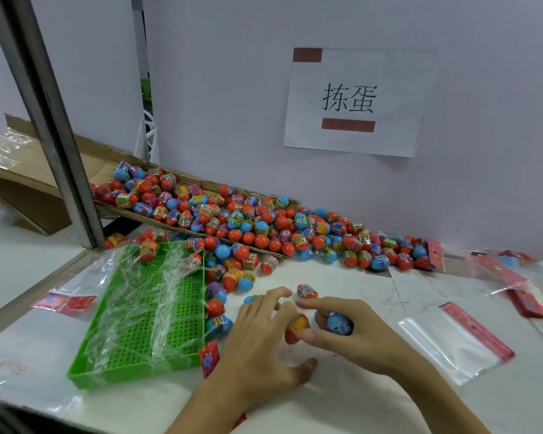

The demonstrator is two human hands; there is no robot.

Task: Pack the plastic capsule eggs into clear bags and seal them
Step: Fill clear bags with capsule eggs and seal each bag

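Low in the frame's centre, the left hand [264, 333] and right hand [355, 330] meet over the white table [342, 402]. Left fingers curl around an orange egg [297, 328], its long axis tilted up-right; the right hand cups a blue egg [339, 324]. Another egg [307, 291] lies just above the fingertips. Nearest free clear bag [452, 343] lies right of the hands, closer to the right hand, its red header strip running diagonally. Beyond, the egg pile [264, 223] spills from a cardboard tray [170, 225]; a green tray [145, 311] sits left.
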